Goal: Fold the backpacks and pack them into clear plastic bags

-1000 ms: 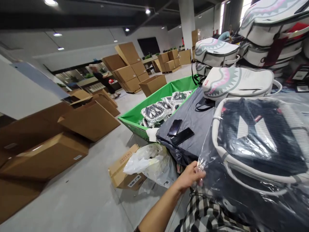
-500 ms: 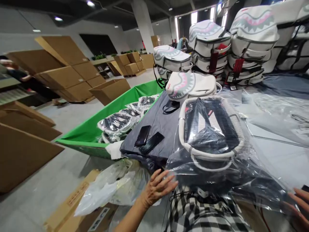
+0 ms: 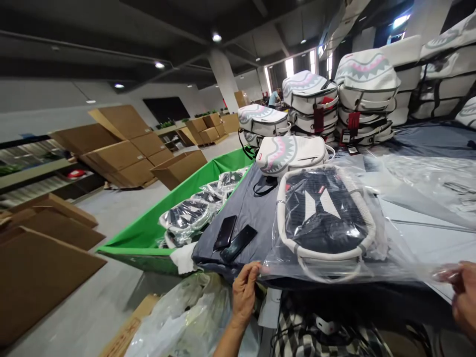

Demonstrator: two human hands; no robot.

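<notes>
A black and white backpack [image 3: 323, 210] lies inside a clear plastic bag [image 3: 394, 248] on the table, near its front edge. My left hand [image 3: 244, 292] pinches the left corner of the bag's open end. At the far right, my right hand [image 3: 464, 292] grips the opposite corner, partly cut off by the frame. Between them the plastic edge is stretched across, below the backpack's white handle loop [image 3: 329, 270].
Two dark phones [image 3: 238, 243] lie left of the backpack. White shark-mouth backpacks [image 3: 293, 152] stand stacked behind. A green-lined bin [image 3: 141, 238] holds several bagged backpacks at left. Cardboard boxes [image 3: 119, 158] and loose plastic bags [image 3: 189, 317] are on the floor.
Both hands have closed on the bag's corners, where the left had its fingers spread. The plastic edge has risen and is pulled taut. The view has tilted upward.
</notes>
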